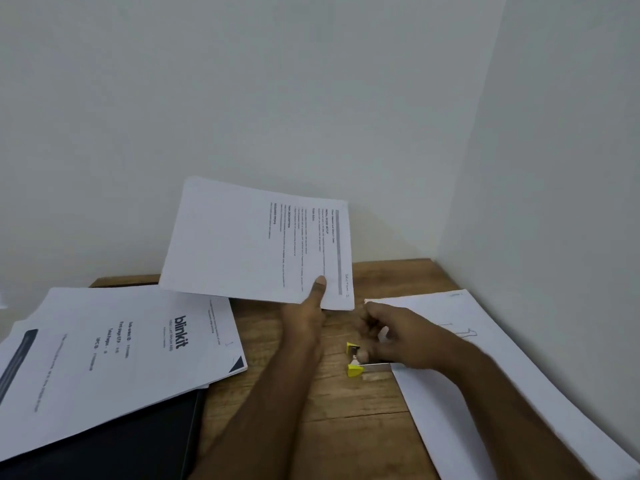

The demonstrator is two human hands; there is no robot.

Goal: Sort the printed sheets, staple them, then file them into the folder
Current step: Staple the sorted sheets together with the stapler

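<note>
The left hand (308, 310) is raised over the wooden desk (346, 427), and a thin set of printed sheets (256, 240) is pinched at its near edge, the thumb pressed flat on the top page with the other fingers hidden underneath. The right hand (391, 336) is lowered onto a small yellow stapler (356, 362) lying on the desk just beside a second pile of sheets (485, 358) at the right; its fingers are curled round the stapler, though blur keeps the exact grip from being made out.

A larger pile of printed pages (114, 355) is spread at the left, partly over a dark folder (138, 448).

The held set is light and limp, and it is tilted up and unsupported at its far side, so some sag is to be expected. A hold close to the corner meant for the staple would probably keep the edges squared. Loose pages may slide against one another, so a firm pinch seems wise. The stapler is small and rigid, best taken along its body.
</note>
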